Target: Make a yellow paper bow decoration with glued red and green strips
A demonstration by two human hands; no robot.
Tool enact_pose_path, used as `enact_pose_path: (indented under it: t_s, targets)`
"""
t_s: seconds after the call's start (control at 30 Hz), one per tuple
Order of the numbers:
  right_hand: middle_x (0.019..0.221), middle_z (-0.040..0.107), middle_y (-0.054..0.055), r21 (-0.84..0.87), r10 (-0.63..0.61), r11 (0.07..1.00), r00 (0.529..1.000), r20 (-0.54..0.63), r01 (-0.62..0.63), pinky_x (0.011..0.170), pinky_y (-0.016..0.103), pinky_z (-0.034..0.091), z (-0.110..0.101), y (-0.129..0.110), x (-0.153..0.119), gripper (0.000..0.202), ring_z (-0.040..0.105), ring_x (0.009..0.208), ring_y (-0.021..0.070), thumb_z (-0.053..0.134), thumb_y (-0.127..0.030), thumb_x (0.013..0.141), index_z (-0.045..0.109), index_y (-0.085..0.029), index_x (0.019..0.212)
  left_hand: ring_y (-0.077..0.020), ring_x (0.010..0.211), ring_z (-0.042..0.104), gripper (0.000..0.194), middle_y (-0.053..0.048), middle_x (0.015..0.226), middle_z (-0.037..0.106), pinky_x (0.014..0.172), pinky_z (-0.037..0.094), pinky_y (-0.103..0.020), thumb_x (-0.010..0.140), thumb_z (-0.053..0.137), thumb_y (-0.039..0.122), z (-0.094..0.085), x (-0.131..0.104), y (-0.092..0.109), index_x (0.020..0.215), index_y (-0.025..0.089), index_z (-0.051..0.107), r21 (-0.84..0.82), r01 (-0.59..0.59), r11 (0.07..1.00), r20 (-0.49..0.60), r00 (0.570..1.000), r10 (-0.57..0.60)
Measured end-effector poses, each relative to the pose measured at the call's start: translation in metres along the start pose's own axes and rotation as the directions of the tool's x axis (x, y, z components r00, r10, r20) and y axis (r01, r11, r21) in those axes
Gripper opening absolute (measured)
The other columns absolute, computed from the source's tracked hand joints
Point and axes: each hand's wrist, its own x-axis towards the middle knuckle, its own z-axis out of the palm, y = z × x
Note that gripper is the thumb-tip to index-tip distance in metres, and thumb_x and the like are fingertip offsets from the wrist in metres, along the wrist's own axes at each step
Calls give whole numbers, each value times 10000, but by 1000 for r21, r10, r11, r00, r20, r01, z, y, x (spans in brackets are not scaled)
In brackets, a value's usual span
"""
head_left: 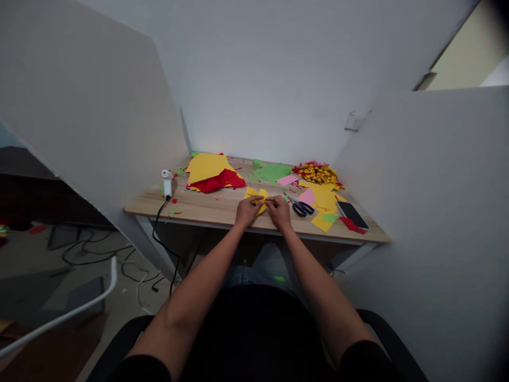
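At six o'clock on the table [207, 210], a person's left hand [247, 210] and right hand [279, 210] pinch yellow paper [263, 192], apparently part-folded, with worked pieces [318, 174] heaped at two o'clock, flat sheets [205, 166] remaining at ten.

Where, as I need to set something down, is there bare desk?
Left front: mostly bare wood between the white corded handheld tool and the left hand, in front of the crumpled red sheet. A narrower strip lies between the dark-handled scissors and front edge. Crowded: the right side, with yellow paper sheets and a dark-screened phone.
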Motion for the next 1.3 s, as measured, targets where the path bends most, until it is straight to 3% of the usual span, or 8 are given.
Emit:
enact_pose_path:
  t_s: [0.23, 0.47, 0.83, 0.97, 1.13, 1.3]
  targets:
    - [903, 717, 70, 57, -5, 998, 999, 51, 2, 736, 326, 512, 0, -3, -1, 217, 637, 813, 210, 594, -388, 830, 705, -202, 839, -213, 1062, 694, 264, -95, 1147, 756, 978, 524, -337, 847, 676, 205, -1, 2, 0, 1098, 185, 753, -44, -26, 999, -42, 999, 24]
    - [1070, 716, 92, 88, 19, 996, 998, 55, -24, 663, 289, 502, -1, -5, -1, 422, 617, 892, 217, 628, -381, 780, 669, -174, 1145, -217, 1022, 709, 263, -111, 1114, 761, 936, 549, -337, 811, 676, 171, -2, 6, -5, 1062, 147, 753, -104, -5, 995, -30, 1000, 2]
    - [1041, 741, 93, 98, 20, 995, 996, 85, -29, 686, 312, 509, 1, -1, 0, 334, 600, 739, 183, 596, -365, 773, 718, -172, 1017, -212, 1027, 710, 229, -93, 1083, 775, 971, 526, -339, 798, 707, 160, -1, 4, -1, 1019, 160, 767, -97, 14, 995, -20, 1000, -16]
    - [925, 716, 59, 68, -8, 998, 995, 96, 2, 704, 311, 501, 1, -2, -2, 269, 569, 688, 169, 590, -321, 770, 718, -182, 961, -208, 997, 711, 181, -98, 1042, 777, 946, 537, -341, 828, 704, 171, -1, 5, -1, 999, 147, 758, -99, 31, 995, -37, 999, -35]
    - [911, 694, 67, 36, -17, 999, 997, 70, 14, 776, 342, 502, 3, 0, -3, 263, 574, 740, 190, 593, -306, 762, 717, -182, 959, -200, 1020, 681, 193, -77, 1068, 724, 955, 541, -433, 924, 657, 294, -1, 7, -6, 1021, 131, 695, -91, 29, 995, -37, 999, -33]
    - [903, 712, 76, 65, -9, 998, 998, 58, 5, 779, 348, 517, 3, 2, -2, 271, 603, 753, 197, 611, -351, 779, 730, -182, 955, -209, 1037, 657, 276, -87, 1141, 675, 925, 553, -441, 951, 618, 359, 1, 9, -12, 1116, 141, 653, -87, 27, 996, -24, 999, -29]
